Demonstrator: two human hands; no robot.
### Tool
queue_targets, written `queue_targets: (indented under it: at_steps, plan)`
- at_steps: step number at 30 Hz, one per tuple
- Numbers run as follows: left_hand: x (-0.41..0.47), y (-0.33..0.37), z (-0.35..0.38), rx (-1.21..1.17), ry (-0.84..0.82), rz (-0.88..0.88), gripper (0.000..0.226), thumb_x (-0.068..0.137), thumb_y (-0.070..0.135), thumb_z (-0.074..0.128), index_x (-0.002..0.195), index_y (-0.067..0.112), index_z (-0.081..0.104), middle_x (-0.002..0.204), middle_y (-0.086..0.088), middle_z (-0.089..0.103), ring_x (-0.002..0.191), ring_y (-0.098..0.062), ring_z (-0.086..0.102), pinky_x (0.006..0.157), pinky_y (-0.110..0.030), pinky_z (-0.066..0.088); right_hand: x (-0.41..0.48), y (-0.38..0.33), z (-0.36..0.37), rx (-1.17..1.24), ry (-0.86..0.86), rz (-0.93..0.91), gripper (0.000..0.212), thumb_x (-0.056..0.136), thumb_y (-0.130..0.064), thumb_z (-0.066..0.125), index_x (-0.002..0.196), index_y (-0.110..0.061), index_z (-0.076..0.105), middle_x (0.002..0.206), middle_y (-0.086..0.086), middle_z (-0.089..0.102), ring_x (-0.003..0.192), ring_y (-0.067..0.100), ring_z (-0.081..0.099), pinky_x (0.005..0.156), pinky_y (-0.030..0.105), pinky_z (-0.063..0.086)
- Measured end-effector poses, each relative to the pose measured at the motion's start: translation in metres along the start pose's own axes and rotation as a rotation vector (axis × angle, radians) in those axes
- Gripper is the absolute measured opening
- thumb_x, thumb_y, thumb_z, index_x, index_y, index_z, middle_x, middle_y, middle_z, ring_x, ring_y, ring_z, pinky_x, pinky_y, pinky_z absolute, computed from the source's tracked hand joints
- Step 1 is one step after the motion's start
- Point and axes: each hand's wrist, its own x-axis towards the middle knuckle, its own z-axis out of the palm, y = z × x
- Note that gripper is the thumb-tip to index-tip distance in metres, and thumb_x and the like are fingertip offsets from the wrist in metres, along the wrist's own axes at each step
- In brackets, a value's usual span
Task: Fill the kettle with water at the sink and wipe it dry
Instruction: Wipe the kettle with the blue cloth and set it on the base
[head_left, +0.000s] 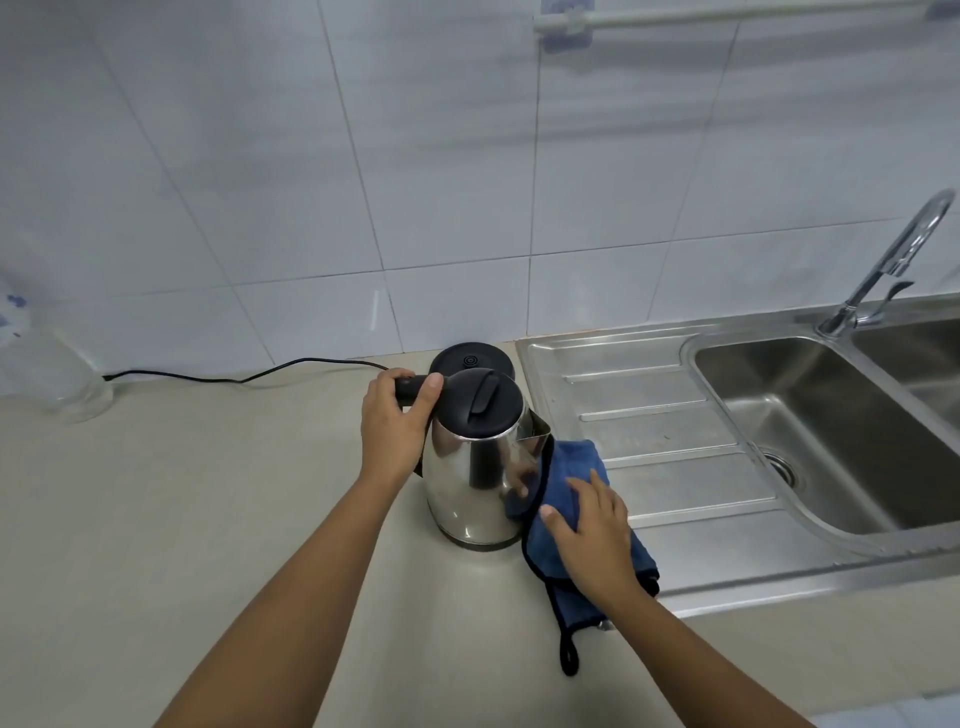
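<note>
A steel kettle with a black lid stands upright on the beige counter, its spout toward the sink. My left hand grips its black handle at the top left. My right hand presses a blue cloth with black trim against the kettle's right side, below the spout. The cloth hangs down to the counter and its black loop lies near the front edge.
The kettle's black base sits behind it, its cord running left along the wall. A steel sink with a drainboard and a tap lies to the right. A clear bottle stands at the far left.
</note>
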Motion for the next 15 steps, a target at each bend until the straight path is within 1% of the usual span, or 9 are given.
queue_targets:
  at_steps: [1,2,3,5,7,9,11,13,15]
  plan:
    - [-0.002,0.0,0.002,0.008,0.033,0.008,0.06,0.074,0.071,0.052,0.107,0.021,0.056,0.106,0.003,0.06,0.104,-0.018,0.057,0.093,-0.044,0.047,-0.006,-0.004,0.0,0.08,-0.018,-0.049,0.065,0.099,-0.045,0.061,0.157,-0.025,0.038,0.172,-0.004,0.017,0.16,0.023,0.01,0.129,0.046,0.016]
    - [-0.006,0.0,0.003,0.016,0.064,0.015,0.058,0.075,0.071,0.052,0.106,0.022,0.056,0.104,0.004,0.059,0.103,-0.018,0.057,0.092,-0.045,0.047,-0.011,-0.01,0.002,0.178,-0.045,-0.085,0.077,0.096,-0.051,0.064,0.161,-0.028,0.03,0.172,-0.009,0.014,0.161,0.019,0.006,0.13,0.046,0.014]
    - [-0.01,0.001,0.004,0.024,0.092,0.015,0.057,0.075,0.071,0.052,0.105,0.022,0.056,0.103,0.004,0.059,0.102,-0.019,0.057,0.091,-0.046,0.047,-0.014,-0.019,0.004,0.293,-0.071,-0.104,0.09,0.089,-0.061,0.066,0.162,-0.032,0.024,0.172,-0.011,0.014,0.16,0.016,0.008,0.13,0.047,0.016]
    - [-0.019,0.002,0.005,0.034,0.141,0.013,0.053,0.075,0.072,0.052,0.103,0.026,0.055,0.101,0.008,0.059,0.101,-0.017,0.057,0.091,-0.045,0.047,-0.012,-0.033,0.011,0.493,-0.089,-0.082,0.11,0.072,-0.083,0.066,0.162,-0.038,0.022,0.169,-0.01,0.027,0.156,0.015,0.024,0.126,0.05,0.029]
    - [-0.029,0.001,0.003,0.055,0.171,0.023,0.051,0.075,0.072,0.051,0.104,0.03,0.054,0.099,0.012,0.059,0.101,-0.015,0.058,0.09,-0.04,0.046,-0.003,-0.039,0.017,0.598,-0.079,-0.049,0.113,0.066,-0.088,0.068,0.159,-0.039,0.027,0.157,-0.007,0.046,0.147,0.015,0.042,0.119,0.05,0.041]
    - [-0.034,-0.003,-0.005,0.034,0.149,0.023,0.045,0.078,0.066,0.054,0.104,0.029,0.055,0.097,0.015,0.06,0.097,-0.011,0.06,0.084,-0.031,0.047,0.005,-0.039,0.018,0.615,-0.103,-0.036,0.115,0.064,-0.086,0.072,0.158,-0.039,0.026,0.153,-0.005,0.049,0.144,0.018,0.046,0.116,0.051,0.045]
    - [-0.031,-0.008,-0.017,0.003,0.062,-0.012,0.029,0.086,0.051,0.057,0.099,0.025,0.057,0.091,0.013,0.062,0.088,-0.004,0.06,0.073,-0.024,0.046,0.01,-0.036,0.016,0.579,-0.137,-0.042,0.117,0.061,-0.088,0.073,0.157,-0.043,0.025,0.154,-0.001,0.047,0.144,0.024,0.045,0.114,0.054,0.046]
    - [-0.023,-0.01,-0.025,-0.001,-0.033,-0.056,0.026,0.091,0.045,0.054,0.091,0.02,0.058,0.086,0.005,0.065,0.082,-0.009,0.06,0.067,-0.022,0.043,0.015,-0.039,0.011,0.525,-0.164,-0.031,0.12,0.058,-0.092,0.069,0.157,-0.044,0.023,0.155,0.003,0.042,0.145,0.029,0.042,0.115,0.056,0.045]
    - [-0.02,-0.012,-0.025,-0.045,-0.058,-0.091,0.031,0.091,0.047,0.053,0.09,0.016,0.06,0.088,-0.003,0.067,0.084,-0.015,0.061,0.068,-0.021,0.043,0.015,-0.046,0.006,0.48,-0.16,-0.012,0.123,0.056,-0.09,0.063,0.16,-0.04,0.022,0.156,0.004,0.033,0.144,0.029,0.038,0.118,0.052,0.041]
